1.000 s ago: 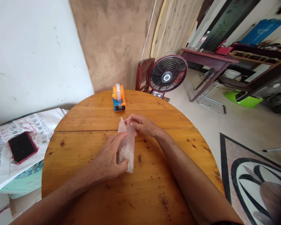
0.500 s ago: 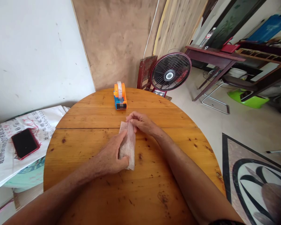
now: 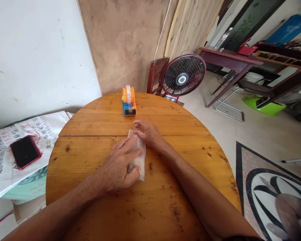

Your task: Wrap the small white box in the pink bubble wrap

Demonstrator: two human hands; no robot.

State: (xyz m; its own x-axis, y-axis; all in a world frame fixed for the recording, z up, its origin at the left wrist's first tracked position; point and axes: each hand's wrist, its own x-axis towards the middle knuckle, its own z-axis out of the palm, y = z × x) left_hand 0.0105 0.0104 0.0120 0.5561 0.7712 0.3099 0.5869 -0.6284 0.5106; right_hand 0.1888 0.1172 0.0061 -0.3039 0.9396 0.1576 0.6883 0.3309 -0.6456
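Note:
A narrow packet of translucent bubble wrap lies lengthwise on the wooden table, with a darker patch showing through beside my left thumb. My left hand holds it from the left, thumb on the near part and fingers stretched across the top. At the far end, my right hand has curled fingers and thumb on the packet's upper edge. The fingertips there are partly hidden. Beyond the hands stands an orange and blue tape dispenser with a roll of clear tape in it, touched by neither hand.
The round wooden table has a seam across it. To the left, a phone lies on a printed white sack. A fan and a wooden chair stand behind the table; a dark red desk is farther right.
My left fingers have moved right and spread farther over the bubble wrap. My right hand has shifted slightly left at the far end, with its fingers less bent.

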